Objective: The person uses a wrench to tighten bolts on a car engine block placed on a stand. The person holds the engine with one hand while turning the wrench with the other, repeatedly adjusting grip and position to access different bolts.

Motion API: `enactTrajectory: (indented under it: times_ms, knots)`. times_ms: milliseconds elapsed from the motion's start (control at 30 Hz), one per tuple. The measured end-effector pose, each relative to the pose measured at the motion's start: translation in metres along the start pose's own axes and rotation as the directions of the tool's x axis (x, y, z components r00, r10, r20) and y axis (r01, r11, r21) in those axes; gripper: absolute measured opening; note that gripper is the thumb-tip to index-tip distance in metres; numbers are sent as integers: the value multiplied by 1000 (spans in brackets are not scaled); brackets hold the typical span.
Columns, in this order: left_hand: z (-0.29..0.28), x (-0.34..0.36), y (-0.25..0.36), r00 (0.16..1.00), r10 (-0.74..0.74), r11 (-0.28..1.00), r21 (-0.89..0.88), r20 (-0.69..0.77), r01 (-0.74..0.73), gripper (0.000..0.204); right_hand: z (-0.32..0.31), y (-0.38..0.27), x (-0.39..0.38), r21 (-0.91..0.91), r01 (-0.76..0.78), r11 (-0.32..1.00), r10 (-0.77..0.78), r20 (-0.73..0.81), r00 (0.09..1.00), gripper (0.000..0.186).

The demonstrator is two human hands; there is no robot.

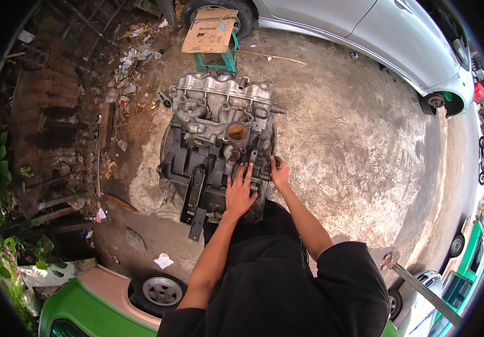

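Observation:
A grey metal car engine (219, 129) stands on the ground in front of me, its ribbed top cover (225, 90) at the far end. A round port (237, 132) with a rusty brown inside opens near its middle. My left hand (241, 191) lies on the near part of the block, fingers stretched out and a little apart. Close by on the right, my right hand (279, 173) is at the engine's side with its fingers bent together; what they grip is too small to make out. A black metal bracket (194, 194) sticks out left of my left hand.
Beyond the engine is a green stool (228, 59) topped with cardboard (211, 33). A silver car (331, 22) is parked at the far right. Rubbish and wooden boards (45, 101) lie on the left, and a green vehicle (79, 306) stands behind at the lower left.

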State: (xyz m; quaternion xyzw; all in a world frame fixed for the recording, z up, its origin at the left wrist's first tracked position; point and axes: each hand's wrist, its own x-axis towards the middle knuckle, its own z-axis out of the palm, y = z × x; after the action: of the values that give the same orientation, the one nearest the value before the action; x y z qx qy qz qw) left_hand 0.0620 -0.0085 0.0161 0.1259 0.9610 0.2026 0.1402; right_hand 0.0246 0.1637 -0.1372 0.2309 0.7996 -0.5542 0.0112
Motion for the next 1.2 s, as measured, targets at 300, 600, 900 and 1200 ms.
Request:
enactTrajectory:
  times_ms: [300, 600, 900, 1200]
  knots:
    - [-2, 0, 1, 1000, 7, 1000, 6, -13, -7, 110, 29, 38, 44, 244, -416, 876, 367, 223, 903, 59]
    - [-2, -1, 3, 1000, -16, 1000, 3, 3, 16, 109, 18, 11, 22, 348, -317, 883, 341, -9, 940, 40]
    - [0, 0, 0, 1000, -1, 1000, 4, -9, 1, 110, -32, -16, 19, 458, -152, 876, 164, 13, 986, 25]
    - [-6, -5, 4, 999, -17, 997, -70, -39, 14, 107, -51, -53, -13, 483, -187, 855, 118, 169, 978, 25]
